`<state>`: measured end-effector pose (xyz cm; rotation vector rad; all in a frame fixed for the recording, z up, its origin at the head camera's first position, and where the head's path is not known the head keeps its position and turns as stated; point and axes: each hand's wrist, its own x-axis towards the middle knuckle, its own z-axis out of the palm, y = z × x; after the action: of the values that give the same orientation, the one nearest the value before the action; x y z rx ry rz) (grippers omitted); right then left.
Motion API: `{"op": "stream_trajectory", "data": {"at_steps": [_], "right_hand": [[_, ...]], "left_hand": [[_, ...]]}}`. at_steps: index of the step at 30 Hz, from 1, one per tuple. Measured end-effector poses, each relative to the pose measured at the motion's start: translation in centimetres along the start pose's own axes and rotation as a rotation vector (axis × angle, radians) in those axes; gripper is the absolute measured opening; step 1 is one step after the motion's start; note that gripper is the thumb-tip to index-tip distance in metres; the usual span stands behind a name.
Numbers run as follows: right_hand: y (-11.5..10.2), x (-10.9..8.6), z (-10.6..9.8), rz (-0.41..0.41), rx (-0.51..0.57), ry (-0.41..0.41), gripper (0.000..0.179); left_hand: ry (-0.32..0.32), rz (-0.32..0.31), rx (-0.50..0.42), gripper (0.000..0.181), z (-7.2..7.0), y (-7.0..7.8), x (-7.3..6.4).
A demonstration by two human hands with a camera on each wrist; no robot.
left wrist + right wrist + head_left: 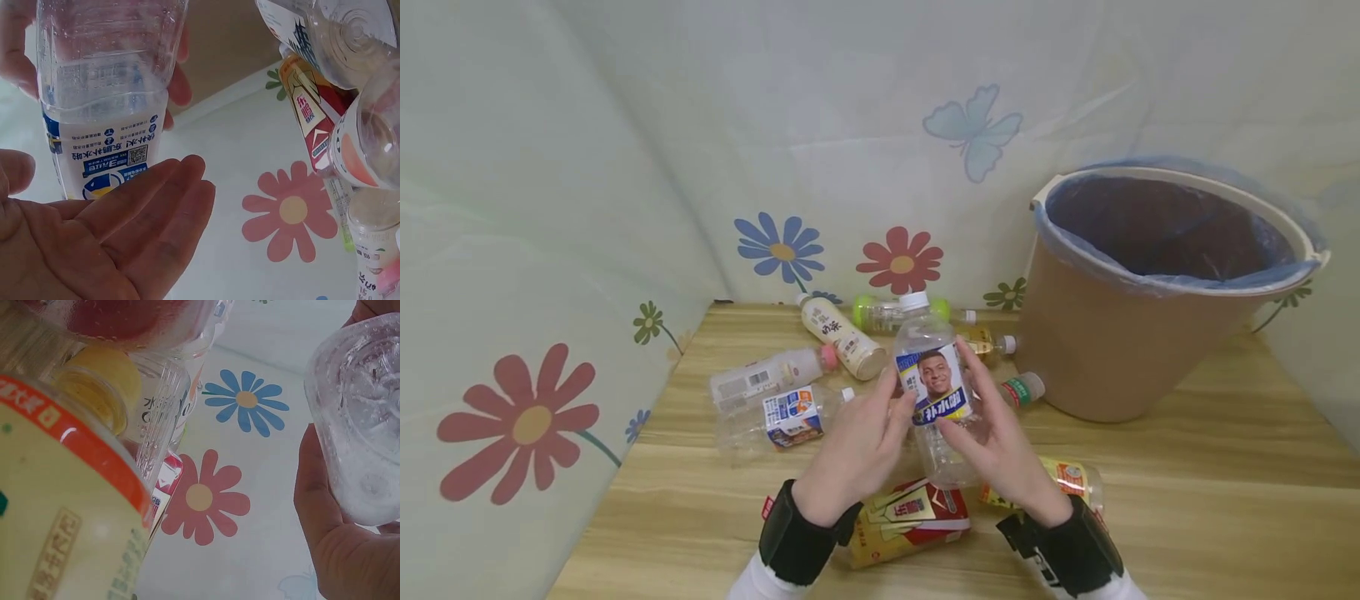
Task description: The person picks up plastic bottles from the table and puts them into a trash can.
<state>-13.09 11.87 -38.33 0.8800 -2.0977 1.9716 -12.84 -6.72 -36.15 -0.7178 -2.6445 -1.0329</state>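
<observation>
An empty clear plastic bottle with a white cap and a blue-and-white label stands tilted between my hands, above the table. My right hand holds it, thumb on the front and fingers along the right side. In the right wrist view, the ridged bottle base sits in that hand. My left hand is at the bottle's left side, fingertips at the label's edge. The left wrist view has its fingers nearly straight, alongside the label, with the thumb apart.
A brown bin lined with a blue bag stands at the right. Several bottles lie around: a milk-tea bottle, a pink-capped bottle, a clear labelled bottle, a green-ended bottle. Nearer are a yellow-and-red bottle and a yellow-labelled bottle.
</observation>
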Motion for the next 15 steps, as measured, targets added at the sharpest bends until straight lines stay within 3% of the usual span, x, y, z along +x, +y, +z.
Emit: {"op": "stream_trajectory", "data": {"at_steps": [6,15], "right_hand": [[0.0,-0.3,0.1,-0.008,-0.016,0.004,0.084],[-1.6,0.6,-2.2,0.053,-0.264,0.068,0.082]], "left_hand": [[-0.008,-0.005,0.124,0.061,-0.4,-0.2,-0.5],[-0.023,0.094,0.332,0.053,-1.2,-1.2,-1.1]]}}
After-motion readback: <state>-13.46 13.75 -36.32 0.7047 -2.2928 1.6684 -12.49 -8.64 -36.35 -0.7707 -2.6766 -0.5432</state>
